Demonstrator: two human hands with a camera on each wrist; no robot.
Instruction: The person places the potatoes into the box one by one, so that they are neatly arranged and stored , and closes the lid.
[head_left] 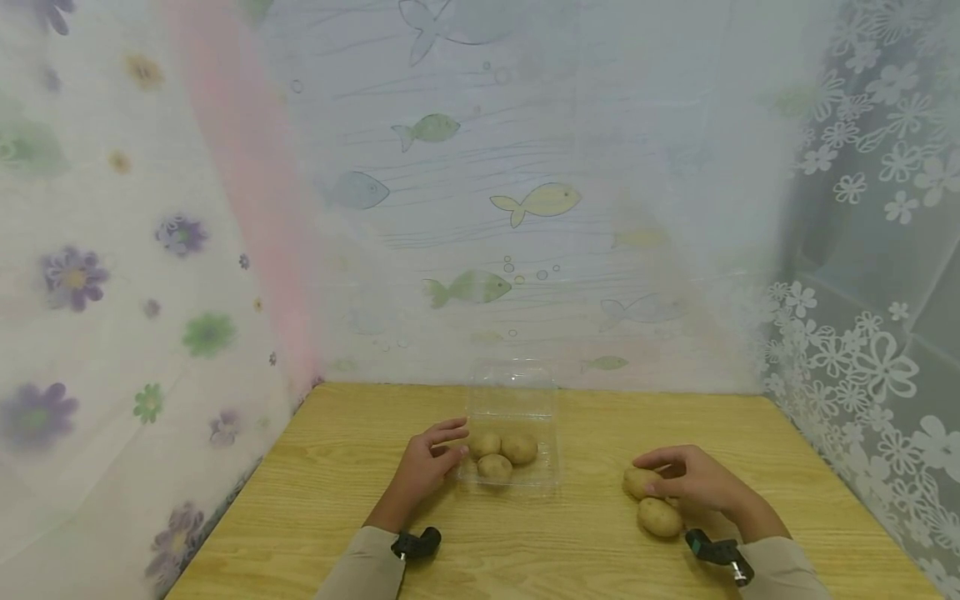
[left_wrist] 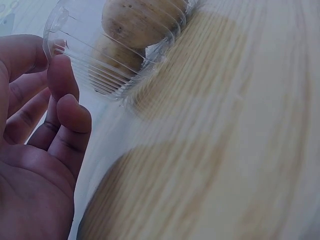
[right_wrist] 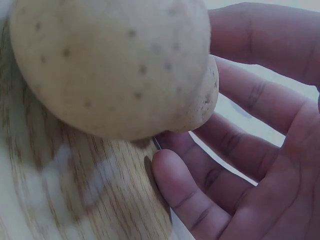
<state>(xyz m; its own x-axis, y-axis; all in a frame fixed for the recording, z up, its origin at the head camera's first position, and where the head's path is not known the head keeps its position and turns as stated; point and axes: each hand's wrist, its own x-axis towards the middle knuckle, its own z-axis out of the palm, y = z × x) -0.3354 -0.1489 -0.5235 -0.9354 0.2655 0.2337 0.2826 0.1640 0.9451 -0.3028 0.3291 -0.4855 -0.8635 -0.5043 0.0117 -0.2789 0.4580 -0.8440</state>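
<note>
A clear plastic clamshell box [head_left: 547, 467] lies with its lid raised, and three potatoes [head_left: 519, 449] sit inside it. At the box's left side, my left hand [head_left: 429, 462] pinches the rim [left_wrist: 47, 42] between thumb and fingers. Two more potatoes lie on the table to the right, one behind the other. My right hand [head_left: 701, 479] holds the farther potato [head_left: 640, 482], its fingers on the far side and thumb on the near side. The nearer potato [head_left: 660, 517] rests just below that hand and fills much of the right wrist view, partly hiding the held one [right_wrist: 204, 102].
The wooden table [head_left: 525, 550] has wood grain. A fish-printed curtain [head_left: 420, 333] hangs behind its back edge, with flowered sheets [head_left: 112, 350] at the left and a translucent one at the right. Both wrists carry a small black camera mount [head_left: 416, 544].
</note>
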